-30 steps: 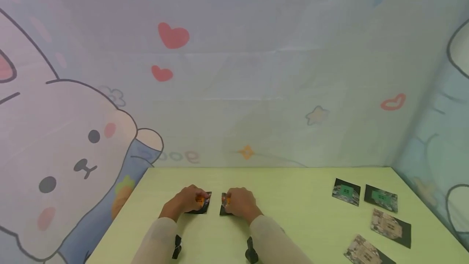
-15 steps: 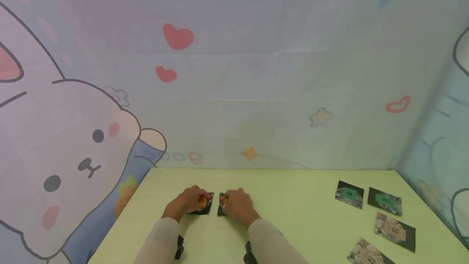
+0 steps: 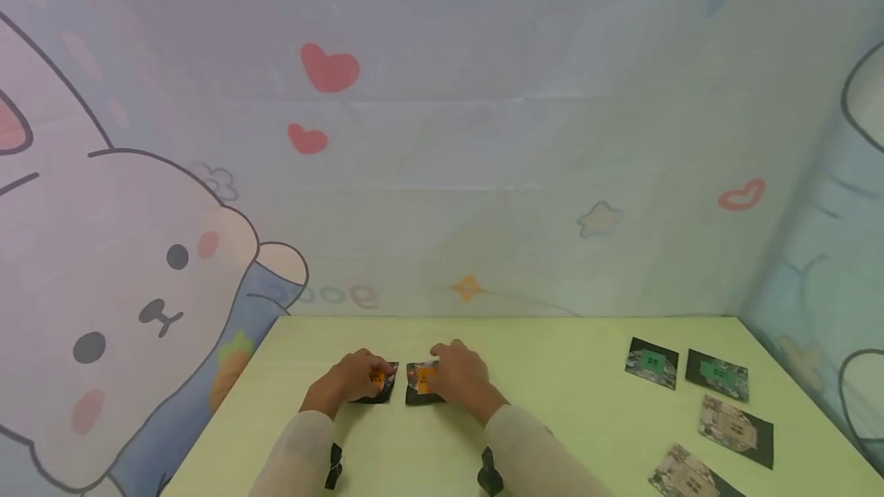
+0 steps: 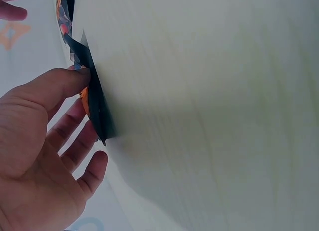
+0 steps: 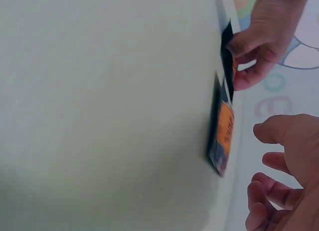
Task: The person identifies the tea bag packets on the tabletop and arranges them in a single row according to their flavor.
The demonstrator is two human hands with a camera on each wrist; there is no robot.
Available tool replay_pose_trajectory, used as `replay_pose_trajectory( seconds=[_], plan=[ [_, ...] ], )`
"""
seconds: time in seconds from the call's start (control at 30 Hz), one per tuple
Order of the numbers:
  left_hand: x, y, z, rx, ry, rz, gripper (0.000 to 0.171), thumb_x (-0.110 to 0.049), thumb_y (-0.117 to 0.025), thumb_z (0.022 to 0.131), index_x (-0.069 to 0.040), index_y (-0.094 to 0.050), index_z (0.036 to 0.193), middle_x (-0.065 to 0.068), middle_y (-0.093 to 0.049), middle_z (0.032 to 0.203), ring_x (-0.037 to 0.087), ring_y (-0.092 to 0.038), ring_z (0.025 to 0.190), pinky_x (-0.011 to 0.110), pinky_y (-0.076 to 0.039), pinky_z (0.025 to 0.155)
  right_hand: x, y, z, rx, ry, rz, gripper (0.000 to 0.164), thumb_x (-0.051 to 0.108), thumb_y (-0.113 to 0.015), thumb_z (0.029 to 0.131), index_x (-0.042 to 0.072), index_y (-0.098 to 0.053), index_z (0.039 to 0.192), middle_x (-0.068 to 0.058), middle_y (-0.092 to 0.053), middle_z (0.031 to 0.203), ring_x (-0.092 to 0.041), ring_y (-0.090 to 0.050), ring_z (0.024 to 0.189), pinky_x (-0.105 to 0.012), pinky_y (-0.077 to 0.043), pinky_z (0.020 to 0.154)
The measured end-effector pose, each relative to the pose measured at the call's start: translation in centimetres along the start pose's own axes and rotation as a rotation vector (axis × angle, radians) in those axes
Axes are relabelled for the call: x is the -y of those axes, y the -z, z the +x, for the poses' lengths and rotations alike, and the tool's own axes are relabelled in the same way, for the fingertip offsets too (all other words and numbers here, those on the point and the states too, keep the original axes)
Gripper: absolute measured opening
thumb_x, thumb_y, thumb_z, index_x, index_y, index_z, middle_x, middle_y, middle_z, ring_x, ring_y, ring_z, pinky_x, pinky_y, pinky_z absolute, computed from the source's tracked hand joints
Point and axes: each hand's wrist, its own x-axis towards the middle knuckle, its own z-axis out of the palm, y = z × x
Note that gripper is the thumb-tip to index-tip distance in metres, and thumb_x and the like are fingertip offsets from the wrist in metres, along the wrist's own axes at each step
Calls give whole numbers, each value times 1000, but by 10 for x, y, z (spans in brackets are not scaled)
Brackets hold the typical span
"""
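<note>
Showing orange and black, one packet (image 5: 222,134) lies flat.

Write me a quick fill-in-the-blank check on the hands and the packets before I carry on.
1. The left hand pinches the left packet, whose label is ____.
2. In the right wrist view, the ____ hand is the one touching no packet.
3. On the right of the table, behind the two beige-labelled packets, lie two with ____ labels.
4. Counting both middle ones, ____ packets show in the head view.

Missing words: orange; right; green; six.
</note>
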Motion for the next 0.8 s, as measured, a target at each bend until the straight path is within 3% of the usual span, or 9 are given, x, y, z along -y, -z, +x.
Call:
replay_pose_trajectory(
  seconds=[0.13, 0.37, 0.57, 0.8],
  plan=[
    [0, 0, 0, 7, 4, -11, 37, -8, -79, 85, -25, -76, 118, 10, -61, 130, 40, -56, 122, 58, -48, 102, -18, 16, -2, -28, 9, 17, 45, 25, -73, 86, 17, -69, 130, -12, -64, 107, -14, -39, 58, -27, -32, 45],
    [0, 1, -1, 5, 20, -8, 37, -7, -78, 85, -25, -76, 116, 10, -61, 129, 39, -56, 122, 56, -49, 102, -65, 45, -11, -44, -25, 26, 48, 25, -71, 81, 13, -68, 128, -12, -65, 109, -17, -48, 70, -31, -40, 53],
    [-2, 2, -1, 6, 11, -4, 36, -8, -78, 85, -25, -76, 117, 10, -61, 129, 40, -56, 123, 57, -48, 103, -118, 75, -20, -18, -98, -2, 48, 25, -71, 84, 11, -66, 130, -16, -65, 117, -21, -56, 83, -39, -50, 65],
    [-5, 3, -2, 3, 16, -16, 37, -6, -79, 84, -25, -76, 115, 9, -61, 126, 35, -57, 117, 54, -50, 100, -185, 104, -37, 5, -142, -13, 46, 23, -69, 87, 4, -65, 129, -23, -65, 120, -27, -59, 88, -47, -52, 71]
  ],
)
